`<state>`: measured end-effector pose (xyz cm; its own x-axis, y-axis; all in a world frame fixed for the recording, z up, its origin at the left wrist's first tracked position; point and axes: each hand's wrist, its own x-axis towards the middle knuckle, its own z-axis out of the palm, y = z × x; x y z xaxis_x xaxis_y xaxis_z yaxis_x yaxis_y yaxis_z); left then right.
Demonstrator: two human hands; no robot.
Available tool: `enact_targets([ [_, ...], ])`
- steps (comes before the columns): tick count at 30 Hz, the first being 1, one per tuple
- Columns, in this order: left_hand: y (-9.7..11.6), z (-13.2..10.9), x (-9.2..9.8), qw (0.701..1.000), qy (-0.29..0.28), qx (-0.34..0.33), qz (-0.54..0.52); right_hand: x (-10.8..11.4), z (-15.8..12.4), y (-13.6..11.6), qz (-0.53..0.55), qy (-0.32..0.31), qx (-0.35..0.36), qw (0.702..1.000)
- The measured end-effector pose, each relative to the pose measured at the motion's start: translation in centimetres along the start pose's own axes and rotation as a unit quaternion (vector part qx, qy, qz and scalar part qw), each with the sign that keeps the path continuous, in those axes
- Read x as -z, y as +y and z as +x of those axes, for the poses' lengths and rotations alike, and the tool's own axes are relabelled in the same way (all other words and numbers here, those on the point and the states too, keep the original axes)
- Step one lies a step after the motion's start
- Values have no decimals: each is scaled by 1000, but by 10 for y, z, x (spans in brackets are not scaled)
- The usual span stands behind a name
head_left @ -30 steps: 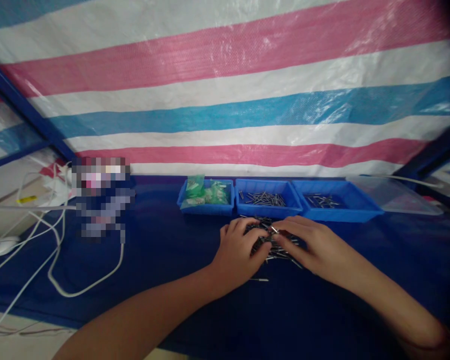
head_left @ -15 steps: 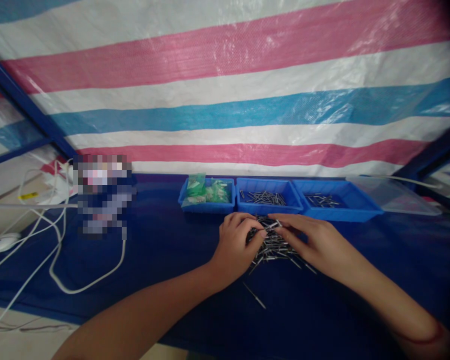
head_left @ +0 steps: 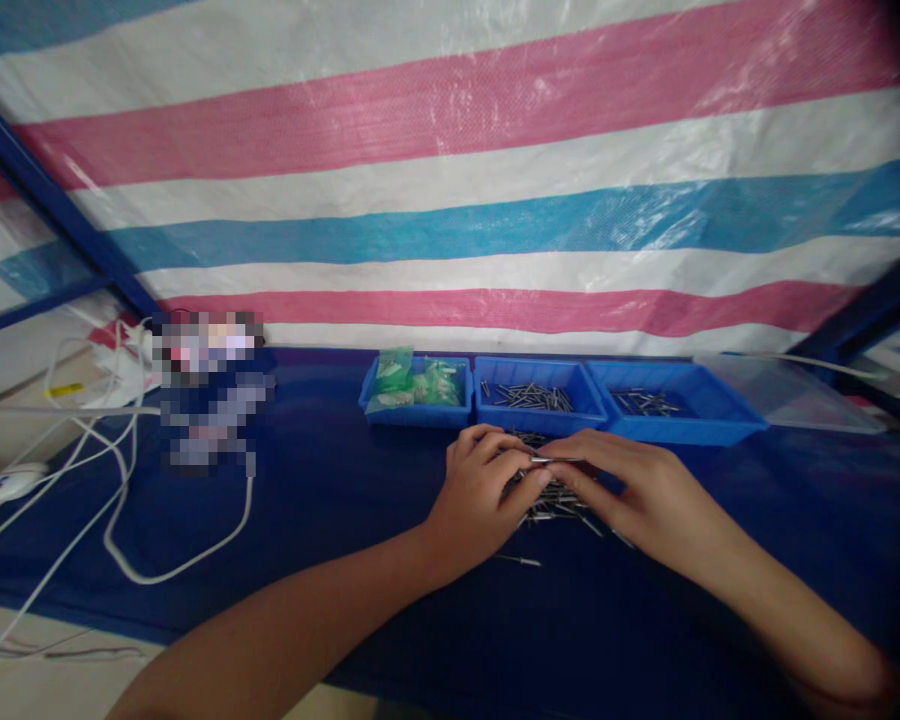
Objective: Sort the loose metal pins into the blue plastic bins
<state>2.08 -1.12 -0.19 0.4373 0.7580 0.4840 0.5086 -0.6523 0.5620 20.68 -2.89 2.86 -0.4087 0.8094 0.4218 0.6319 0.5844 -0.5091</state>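
A heap of thin metal blind rivets lies on the dark blue table, partly hidden under both hands. My left hand is on the heap's left side, thumb and forefinger closed together at the near end of a single blind rivet. From the right, my right hand pinches the same rivet, which lies nearly level between the fingertips. One loose rivet rests on the table in front of the heap.
Behind the hands stand three blue bins: a left bin with green-and-clear bags, a middle bin and a right bin, both holding rivets. White cables tangle at left. A clear plastic sheet lies at right.
The fingertips have drawn together around one rivet. My left hand has moved slightly right. The loose rivet in front has turned from slanted to nearly level and sits nearer the heap.
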Motion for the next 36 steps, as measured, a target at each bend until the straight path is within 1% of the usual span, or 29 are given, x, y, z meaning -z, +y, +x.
enact_targets([
  [4, -1, 1, 0, 999, 12, -5, -32, 3, -1, 1, 17, -7, 30, 999],
  [7, -1, 1, 0, 999, 14, -8, -45, 3, -2, 2, 33, -4, 24, 999],
  [8, -2, 2, 0, 999, 15, -8, -48, 1, -3, 2, 41, 9, 7, 999],
  [10, -2, 2, 0, 998, 20, -6, -56, -3, -3, 1, 76, 60, -46, 994],
  [12, -2, 2, 0, 997, 25, -6, -69, -8, -2, 0, 134, 126, -102, 978],
  [13, -2, 3, 0, 997, 28, -8, -78, -10, -1, 0, 165, 149, -120, 967],
  [14, -1, 3, 0, 996, 29, -11, -86, -11, -1, -1, 193, 160, -130, 959],
  [17, 0, 4, 0, 994, 36, -17, -101, -14, 1, -3, 246, 144, -145, 948],
  [20, 1, 5, 0, 994, 50, -14, -100, -13, 1, -4, 266, 132, -153, 943],
  [28, 2, 5, 0, 993, 49, -7, -107, -16, 3, -7, 254, 144, -154, 944],
  [36, -1, 5, -2, 992, 56, -7, -115, -17, 1, -5, 246, 133, -145, 949],
])
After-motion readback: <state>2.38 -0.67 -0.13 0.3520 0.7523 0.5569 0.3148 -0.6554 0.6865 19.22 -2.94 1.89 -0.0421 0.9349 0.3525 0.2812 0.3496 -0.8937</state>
